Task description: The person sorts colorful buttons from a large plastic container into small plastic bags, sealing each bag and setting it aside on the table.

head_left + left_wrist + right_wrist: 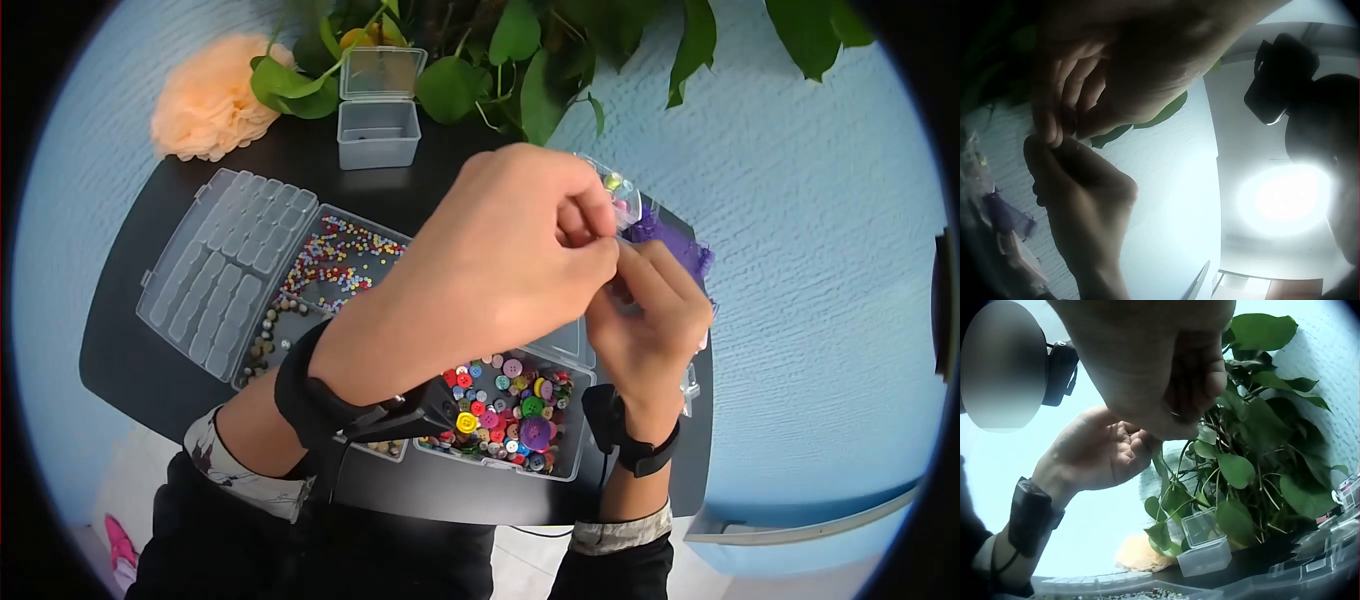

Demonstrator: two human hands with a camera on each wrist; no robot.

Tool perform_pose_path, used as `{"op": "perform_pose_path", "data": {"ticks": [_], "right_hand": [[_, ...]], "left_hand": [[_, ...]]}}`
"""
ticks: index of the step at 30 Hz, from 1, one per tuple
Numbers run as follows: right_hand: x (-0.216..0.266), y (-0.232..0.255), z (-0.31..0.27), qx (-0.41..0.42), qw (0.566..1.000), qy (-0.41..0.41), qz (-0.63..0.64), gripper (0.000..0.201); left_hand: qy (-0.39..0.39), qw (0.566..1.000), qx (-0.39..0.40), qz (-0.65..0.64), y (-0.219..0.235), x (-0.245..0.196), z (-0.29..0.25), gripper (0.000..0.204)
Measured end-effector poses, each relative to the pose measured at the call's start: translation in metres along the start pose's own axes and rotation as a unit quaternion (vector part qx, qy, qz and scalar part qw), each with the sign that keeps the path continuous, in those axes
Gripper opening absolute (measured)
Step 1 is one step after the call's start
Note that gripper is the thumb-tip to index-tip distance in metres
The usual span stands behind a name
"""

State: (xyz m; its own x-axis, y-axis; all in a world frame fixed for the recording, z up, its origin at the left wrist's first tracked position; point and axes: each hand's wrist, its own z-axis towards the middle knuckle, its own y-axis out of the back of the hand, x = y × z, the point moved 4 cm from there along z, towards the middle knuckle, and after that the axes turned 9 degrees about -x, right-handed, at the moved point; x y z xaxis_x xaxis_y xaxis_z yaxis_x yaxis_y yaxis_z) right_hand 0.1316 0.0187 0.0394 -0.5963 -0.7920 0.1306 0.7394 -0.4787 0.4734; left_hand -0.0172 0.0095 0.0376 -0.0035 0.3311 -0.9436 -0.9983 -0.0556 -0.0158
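Over the right side of the table, my left hand [490, 240] and right hand [655, 315] meet at their fingertips. The left hand's thumb and forefinger pinch together, its other fingers curled in. Just below them, the right hand's thumb and bent fingers close around the same spot. A faint, pale bit shows at the fingertips; the fingers hide most of it, and I cannot tell what it is. In the left wrist view the right hand [1085, 194] comes up from below to the left fingertips. Beneath the hands lies a clear box of colourful buttons [532, 407].
A divided clear case with small coloured beads [340, 250] lies left, its lid [225, 265] folded back. At the back stand an open small box [378, 135], a peach paper flower [215, 95] and a leafy plant [515, 35]. A purple mesh bag [672, 248] lies right.
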Motion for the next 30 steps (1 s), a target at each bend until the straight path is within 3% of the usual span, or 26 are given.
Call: {"op": "perform_pose_path", "data": {"ticks": [1,3,5,7,10,13,14,21,23,30], "right_hand": [[-0.002,0.002,0.000,-0.018,1.000,0.006,-0.004,0.019],[-0.006,0.007,0.004,0.024,0.999,-0.031,-0.004,0.025],[-0.001,0.006,0.014,0.044,0.996,0.071,0.041,0.031],[-0.002,0.010,0.016,0.048,0.996,0.028,0.064,0.038],[-0.008,0.006,0.013,0.066,0.988,-0.006,0.142,0.058],[-0.010,0.003,0.007,0.081,0.973,-0.070,0.206,0.052],[-0.009,0.003,0.009,0.066,0.981,-0.031,0.178,0.053],[-0.010,0.005,0.007,0.071,0.981,-0.070,0.164,0.050],[-0.007,0.005,0.006,0.048,0.990,-0.017,0.134,0.050],[-0.003,0.012,0.009,0.040,0.990,-0.014,0.133,0.056]], "left_hand": [[0.007,1.000,-0.005,0.019,0.001,0.001,0.003,0.010],[0.004,0.999,0.008,0.039,0.003,0.003,0.006,0.014],[-0.027,0.997,0.042,0.066,0.006,-0.001,0.007,0.022],[-0.032,0.991,0.072,0.107,0.011,-0.002,0.008,0.030],[-0.116,0.985,0.076,0.100,0.015,-0.008,0.007,0.034],[-0.120,0.981,0.072,0.132,0.014,-0.012,0.003,0.034],[-0.120,0.981,0.073,0.133,0.014,-0.012,0.004,0.034],[-0.005,0.997,0.042,0.066,0.014,-0.006,0.007,0.023],[0.018,0.997,0.043,0.064,0.014,-0.006,0.008,0.021],[0.071,0.995,0.030,0.058,0.014,-0.009,0.007,0.022]]}}
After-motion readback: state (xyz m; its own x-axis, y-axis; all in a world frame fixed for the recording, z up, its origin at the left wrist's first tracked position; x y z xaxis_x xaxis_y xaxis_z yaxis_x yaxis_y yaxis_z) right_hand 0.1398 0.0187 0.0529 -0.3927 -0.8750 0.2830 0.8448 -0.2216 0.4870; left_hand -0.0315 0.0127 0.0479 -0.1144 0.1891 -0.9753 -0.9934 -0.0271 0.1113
